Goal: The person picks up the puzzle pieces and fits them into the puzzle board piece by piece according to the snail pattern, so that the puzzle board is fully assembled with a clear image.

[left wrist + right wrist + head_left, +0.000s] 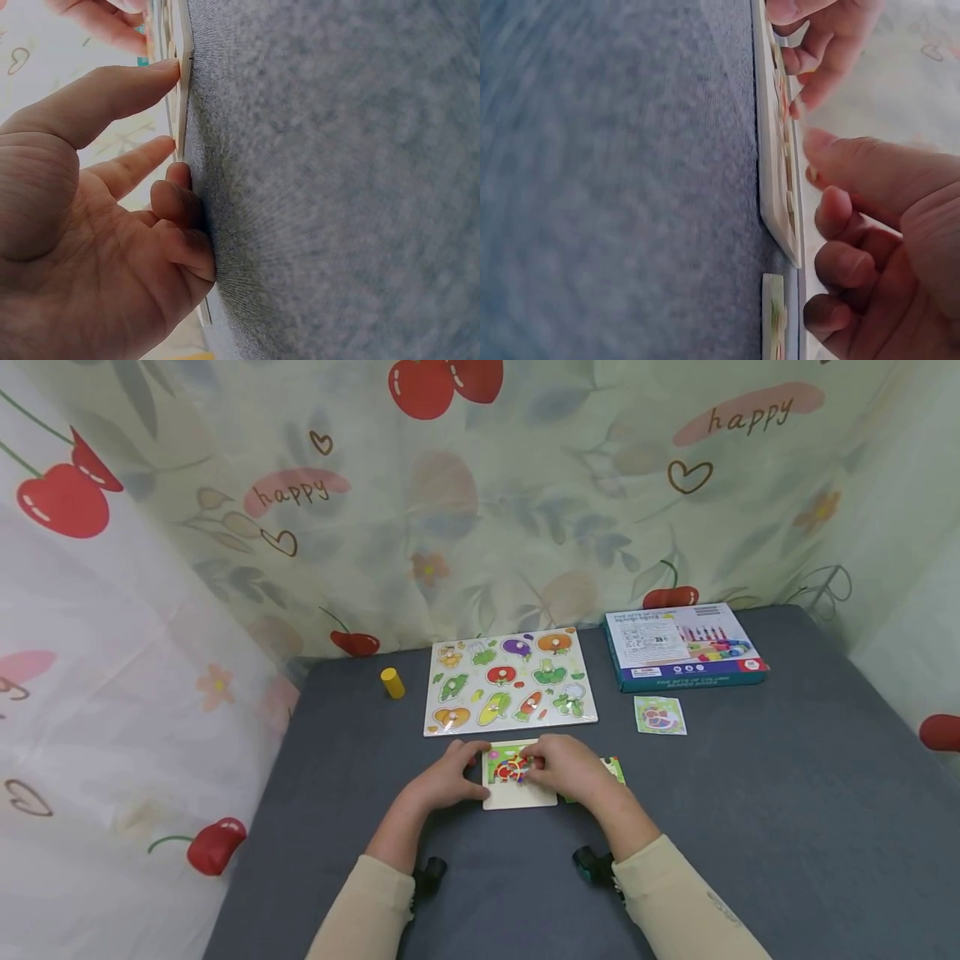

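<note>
A small square wooden puzzle board [517, 798] lies flat on the table, its upper part showing a green picture with red, its lower part bare pale wood. My left hand [452, 775] holds the board by its left side, thumb low on the edge and index finger at the upper corner; the left wrist view shows both fingertips against the rim. Over the picture, my right hand [566, 768] pinches a small puzzle piece between thumb and index finger, mostly hidden by the fingers. Partly under the right forearm lies a green picture piece [613, 768].
Behind the hands lies a vegetable puzzle board [510, 681]. A yellow cylinder [392, 683] stands at its left. To the right are a blue-and-white game box [686, 647] and a small picture card [660, 716]. A patterned curtain [480, 527] hangs along the table's back edge.
</note>
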The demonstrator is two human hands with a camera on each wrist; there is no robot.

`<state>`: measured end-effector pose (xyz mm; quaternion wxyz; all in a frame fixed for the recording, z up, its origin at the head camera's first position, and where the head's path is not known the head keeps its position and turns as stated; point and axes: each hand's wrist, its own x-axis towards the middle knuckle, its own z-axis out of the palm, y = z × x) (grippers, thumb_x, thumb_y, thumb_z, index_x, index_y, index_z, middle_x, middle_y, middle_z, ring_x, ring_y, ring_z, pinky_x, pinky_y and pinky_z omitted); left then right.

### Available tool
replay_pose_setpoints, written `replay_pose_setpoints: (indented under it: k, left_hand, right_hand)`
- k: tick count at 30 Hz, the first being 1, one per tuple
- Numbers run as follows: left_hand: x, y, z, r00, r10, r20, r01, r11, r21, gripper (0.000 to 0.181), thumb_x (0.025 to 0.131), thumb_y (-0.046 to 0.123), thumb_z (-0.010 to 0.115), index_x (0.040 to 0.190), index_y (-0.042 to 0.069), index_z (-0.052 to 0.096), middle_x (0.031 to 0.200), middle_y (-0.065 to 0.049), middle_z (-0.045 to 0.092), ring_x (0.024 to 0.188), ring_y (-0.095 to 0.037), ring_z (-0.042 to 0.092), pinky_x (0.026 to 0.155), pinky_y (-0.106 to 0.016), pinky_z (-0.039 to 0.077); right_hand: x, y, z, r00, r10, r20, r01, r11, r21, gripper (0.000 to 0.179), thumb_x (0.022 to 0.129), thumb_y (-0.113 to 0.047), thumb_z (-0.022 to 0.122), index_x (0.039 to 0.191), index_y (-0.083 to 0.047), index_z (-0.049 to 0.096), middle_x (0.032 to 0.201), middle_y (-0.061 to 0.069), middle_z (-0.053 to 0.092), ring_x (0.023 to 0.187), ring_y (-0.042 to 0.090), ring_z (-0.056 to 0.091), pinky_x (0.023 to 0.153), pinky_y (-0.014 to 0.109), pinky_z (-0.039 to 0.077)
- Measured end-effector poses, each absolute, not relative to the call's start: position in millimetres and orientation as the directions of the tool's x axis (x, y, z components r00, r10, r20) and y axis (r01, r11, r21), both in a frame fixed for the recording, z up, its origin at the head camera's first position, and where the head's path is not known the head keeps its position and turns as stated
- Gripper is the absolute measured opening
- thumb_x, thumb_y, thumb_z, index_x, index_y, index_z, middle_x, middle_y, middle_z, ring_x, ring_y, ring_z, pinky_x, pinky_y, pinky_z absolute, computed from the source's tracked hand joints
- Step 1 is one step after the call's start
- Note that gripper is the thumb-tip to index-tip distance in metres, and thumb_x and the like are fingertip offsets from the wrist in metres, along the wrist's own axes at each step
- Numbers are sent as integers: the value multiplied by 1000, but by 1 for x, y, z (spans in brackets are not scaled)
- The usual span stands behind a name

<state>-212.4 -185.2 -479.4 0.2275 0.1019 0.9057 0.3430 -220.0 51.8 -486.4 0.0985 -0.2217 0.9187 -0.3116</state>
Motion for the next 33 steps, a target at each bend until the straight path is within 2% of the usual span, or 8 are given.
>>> replay_pose_setpoints:
  k: [12,17,21,23,26,28,30,33]
  left_hand:
    - [-212,-187,-480,-874,350,-336,33,734,679,70,89,23,82,151,17,49,126,-10,46,111,-26,49,93,-45,45]
    - [-213,-188,-482,-874,352,-335,36,735,678,70,89,24,82,151,18,49,126,-9,46,110,-26,50,91,-44,45]
    - [-213,-188,-482,-875,350,-336,33,733,679,71,88,24,82,151,18,49,127,-10,46,110,-27,50,89,-44,45]
    - [-213,-187,-481,-875,349,-336,31,732,680,71,88,24,82,151,17,49,128,-11,46,110,-27,50,89,-44,46]
    - [-212,-187,-481,-873,351,-338,30,731,682,71,88,24,82,151,17,49,128,-11,46,111,-27,50,90,-44,46]
    - [-212,-187,-480,-872,352,-339,30,731,682,71,88,23,82,151,17,49,128,-11,46,112,-27,50,91,-45,46]
    - [-212,-187,-480,-872,353,-339,31,731,681,71,89,23,82,151,17,49,128,-11,46,112,-27,50,91,-45,46]
    - [-212,-187,-480,-872,352,-342,28,731,682,71,89,23,81,151,17,49,129,-11,46,112,-27,50,92,-45,46]
  right_hand:
    - [-220,50,-491,-886,-452,-104,-298,726,-620,37,89,-21,81,125,-12,74,63,-2,49,57,14,43,57,31,31]
    - [-220,46,-490,-886,-447,-125,-292,745,-600,51,85,-33,85,131,-16,71,69,-2,52,65,15,47,62,33,35]
    - [-220,43,-489,-883,-450,-129,-306,764,-568,51,84,-36,86,130,-18,73,74,-2,59,67,15,49,64,34,37]
    - [-220,42,-488,-882,-450,-141,-305,771,-559,49,85,-35,85,130,-19,73,76,2,62,67,18,50,64,35,38]
    - [-220,42,-487,-886,-439,-148,-296,781,-550,48,85,-34,86,129,-20,74,96,1,72,80,16,58,72,36,46]
    - [-219,42,-487,-887,-433,-157,-284,782,-554,48,85,-35,86,128,-20,75,106,3,74,87,17,62,76,38,48]
    - [-219,42,-488,-892,-423,-157,-275,786,-554,47,84,-36,86,128,-22,75,119,-1,73,95,15,63,81,37,50]
    - [-221,42,-491,-898,-410,-158,-259,785,-563,47,83,-38,86,127,-24,76,121,-1,73,91,14,62,77,36,49]
